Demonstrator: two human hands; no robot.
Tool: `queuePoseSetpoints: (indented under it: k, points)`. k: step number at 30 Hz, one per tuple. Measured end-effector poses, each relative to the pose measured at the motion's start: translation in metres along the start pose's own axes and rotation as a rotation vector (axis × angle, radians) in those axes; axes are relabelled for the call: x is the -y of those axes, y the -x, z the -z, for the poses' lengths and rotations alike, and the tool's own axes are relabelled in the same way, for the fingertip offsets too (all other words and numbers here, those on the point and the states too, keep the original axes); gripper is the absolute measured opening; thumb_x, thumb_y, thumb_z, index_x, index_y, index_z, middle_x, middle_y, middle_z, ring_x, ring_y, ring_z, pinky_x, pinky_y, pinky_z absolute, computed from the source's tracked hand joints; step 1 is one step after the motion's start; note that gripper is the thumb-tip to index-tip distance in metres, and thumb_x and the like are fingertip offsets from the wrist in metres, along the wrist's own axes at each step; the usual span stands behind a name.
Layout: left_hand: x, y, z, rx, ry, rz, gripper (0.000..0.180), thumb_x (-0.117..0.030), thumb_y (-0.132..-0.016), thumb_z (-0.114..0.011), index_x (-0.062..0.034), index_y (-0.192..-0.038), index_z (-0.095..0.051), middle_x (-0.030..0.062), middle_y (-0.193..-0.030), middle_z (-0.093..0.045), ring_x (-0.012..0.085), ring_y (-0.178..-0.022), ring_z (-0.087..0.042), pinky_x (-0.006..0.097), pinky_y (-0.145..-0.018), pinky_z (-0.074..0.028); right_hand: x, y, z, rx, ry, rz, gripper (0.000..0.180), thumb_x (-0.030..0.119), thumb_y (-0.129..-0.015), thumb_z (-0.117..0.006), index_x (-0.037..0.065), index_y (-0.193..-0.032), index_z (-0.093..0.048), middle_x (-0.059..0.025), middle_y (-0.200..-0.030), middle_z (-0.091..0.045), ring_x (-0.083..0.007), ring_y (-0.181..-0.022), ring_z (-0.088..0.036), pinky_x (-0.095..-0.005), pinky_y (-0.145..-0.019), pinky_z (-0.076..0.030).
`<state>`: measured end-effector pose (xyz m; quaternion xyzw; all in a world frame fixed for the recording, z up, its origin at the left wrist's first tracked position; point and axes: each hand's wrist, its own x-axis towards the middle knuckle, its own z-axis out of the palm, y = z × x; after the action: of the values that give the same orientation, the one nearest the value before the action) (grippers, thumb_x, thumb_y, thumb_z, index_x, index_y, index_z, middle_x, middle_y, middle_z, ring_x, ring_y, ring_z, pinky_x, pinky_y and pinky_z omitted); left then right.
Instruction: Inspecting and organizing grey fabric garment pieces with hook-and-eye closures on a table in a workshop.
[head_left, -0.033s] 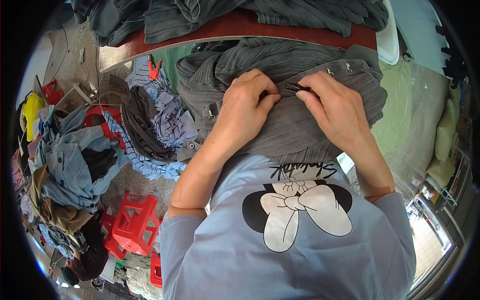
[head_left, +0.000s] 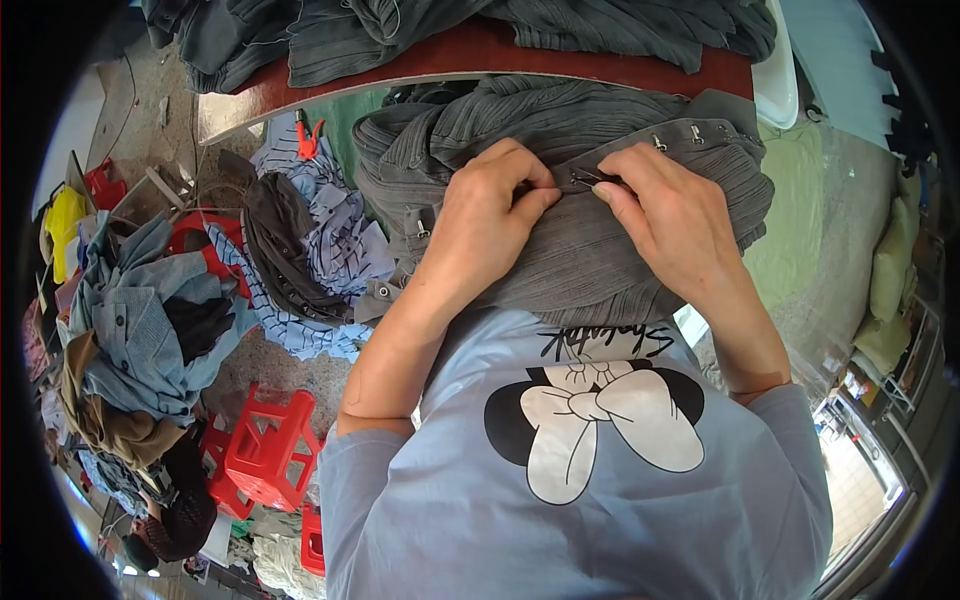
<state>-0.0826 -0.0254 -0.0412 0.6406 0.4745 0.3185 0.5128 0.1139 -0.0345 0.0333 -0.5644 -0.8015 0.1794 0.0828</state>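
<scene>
Dark grey ribbed garments (head_left: 580,240) lie bunched across my lap. My left hand (head_left: 495,210) pinches a fold of the grey fabric between thumb and fingers. Close to its right, my right hand (head_left: 670,205) is closed on a small dark pointed tool (head_left: 585,181), its tip at the cloth; the fingers hide the rest, so its exact kind does not show. Metal hooks (head_left: 697,134) sit on a fabric band right of my right hand. Another metal hook (head_left: 423,229) is on a tab left of my left wrist.
A dark red tabletop (head_left: 440,58) ahead carries more grey garments (head_left: 420,25). At the left lie a blue striped garment (head_left: 340,220), red-handled cutters (head_left: 308,140) and a heap of clothes (head_left: 140,310). Red plastic stools (head_left: 270,450) stand at lower left. A white tub (head_left: 778,75) is at upper right.
</scene>
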Motion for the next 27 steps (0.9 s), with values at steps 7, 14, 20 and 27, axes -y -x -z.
queuePoseSetpoints:
  k: [7, 14, 20, 27]
  points:
    - [0.003, -0.002, 0.005, 0.034, 0.115, 0.147, 0.006, -0.001, -0.09, -0.066, 0.0021, -0.093, -0.063, 0.0044, -0.084, -0.064, 0.0112, -0.076, -0.06, 0.027, -0.069, -0.049, 0.001, 0.003, -0.009, 0.01, 0.169, 0.083, 0.019, 0.019, -0.086, -0.072, 0.006, -0.089, -0.058, -0.0064, -0.084, -0.059, -0.0234, -0.077, -0.065, -0.0354, -0.062, -0.054]
    - [-0.002, -0.001, 0.004, -0.006, 0.135, 0.166, 0.014, 0.002, -0.087, -0.067, 0.0019, -0.1, -0.061, 0.0052, -0.087, -0.065, 0.0111, -0.076, -0.061, 0.026, -0.067, -0.05, 0.003, 0.005, -0.017, -0.043, 0.281, 0.136, 0.018, 0.017, -0.08, -0.074, 0.009, -0.086, -0.058, -0.0039, -0.081, -0.057, -0.0181, -0.074, -0.063, -0.0308, -0.063, -0.054]
    - [0.002, 0.0, 0.003, 0.061, -0.053, 0.05, 0.022, 0.004, -0.077, -0.072, 0.0022, -0.098, -0.065, 0.0065, -0.096, -0.06, 0.0148, -0.076, -0.059, 0.029, -0.068, -0.05, 0.001, 0.003, -0.023, -0.044, 0.342, 0.179, 0.014, 0.015, -0.079, -0.071, 0.01, -0.083, -0.058, -0.0037, -0.079, -0.056, -0.0174, -0.073, -0.062, -0.0287, -0.064, -0.053]
    - [-0.005, -0.005, 0.004, 0.101, -0.113, 0.111, 0.016, -0.001, -0.08, -0.071, 0.0013, -0.095, -0.068, 0.0135, -0.099, -0.061, 0.0278, -0.082, -0.064, 0.038, -0.076, -0.052, 0.005, 0.007, -0.03, -0.075, 0.261, 0.071, 0.02, 0.014, -0.084, -0.074, 0.006, -0.097, -0.061, -0.0071, -0.088, -0.057, -0.0227, -0.08, -0.063, -0.0342, -0.068, -0.054]
